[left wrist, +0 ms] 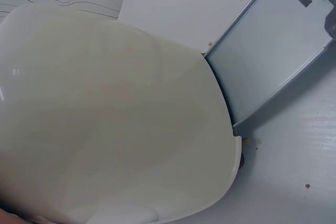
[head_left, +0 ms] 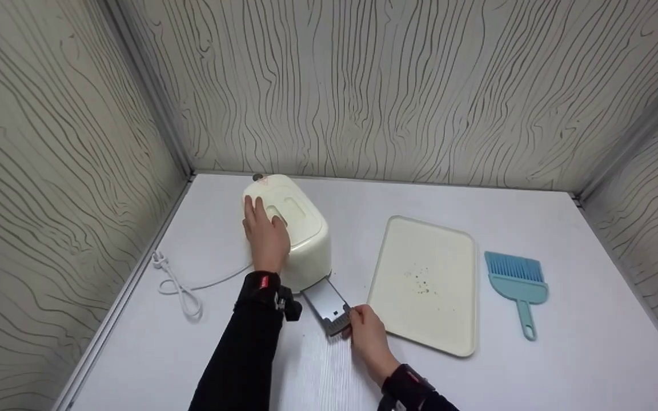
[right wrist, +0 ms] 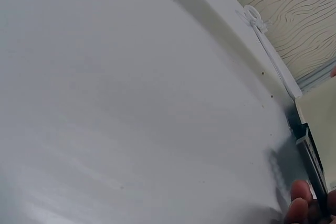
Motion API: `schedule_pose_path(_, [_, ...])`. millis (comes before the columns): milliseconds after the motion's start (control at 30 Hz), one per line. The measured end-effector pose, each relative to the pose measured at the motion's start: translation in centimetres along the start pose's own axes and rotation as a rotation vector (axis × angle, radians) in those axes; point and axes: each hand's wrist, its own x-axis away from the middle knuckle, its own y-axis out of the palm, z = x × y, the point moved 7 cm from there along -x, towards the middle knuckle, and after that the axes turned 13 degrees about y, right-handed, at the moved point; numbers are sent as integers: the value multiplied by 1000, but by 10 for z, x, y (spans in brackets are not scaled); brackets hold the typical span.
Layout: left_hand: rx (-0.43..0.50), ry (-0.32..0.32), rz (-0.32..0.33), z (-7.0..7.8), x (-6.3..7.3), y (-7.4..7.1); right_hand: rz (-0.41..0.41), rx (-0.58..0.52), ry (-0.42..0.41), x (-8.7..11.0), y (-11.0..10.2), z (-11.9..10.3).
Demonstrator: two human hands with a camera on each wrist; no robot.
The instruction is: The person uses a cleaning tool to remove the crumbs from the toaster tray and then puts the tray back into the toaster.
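Observation:
A cream toaster (head_left: 309, 260) with two slots in its top stands at the left of the table. My left hand (head_left: 267, 237) rests on the toaster's top with its fingers extended. Out of the toaster's near end sticks a metal crumb tray (head_left: 324, 299), which slants toward me and has a dark grey ridged end. My right hand (head_left: 368, 337) pinches that dark end at its right corner. In the left wrist view, the crumb tray (left wrist: 268, 51) still sits partly inside the toaster (left wrist: 121, 114). The right wrist view shows fingertips (right wrist: 300, 190) on the dark end (right wrist: 313, 169).
Right of the toaster lies a cream rectangular tray (head_left: 420, 319) with dark crumbs on it. A blue brush (head_left: 518, 279) lies farther right. The toaster's white cord and plug (head_left: 160, 260) lie at the left. Patterned panels (head_left: 363, 85) wall the table in. A few crumbs dot the tabletop.

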Motion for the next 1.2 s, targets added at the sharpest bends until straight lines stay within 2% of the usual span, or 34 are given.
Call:
schedule_pose_path(200, [4, -12, -7, 1, -1, 0, -15, -55, 0, -1, 0, -5])
schedule_pose_path(367, [-10, 3, 2, 0, -3, -3, -38, -82, -8, -3, 2, -7])
schedule_pose_path(733, [-1, -22, -22, -6, -1, -1, -101, -138, 34, -11, 13, -7])
schedule_pose_path(967, [-34, 16, -12, -1, -2, 0, -92, -123, 14, -14, 17, -13])
schedule_pose_path(1200, [-35, 8, -23, -3, -1, 1, -91, -150, 25, -17, 21, -15])
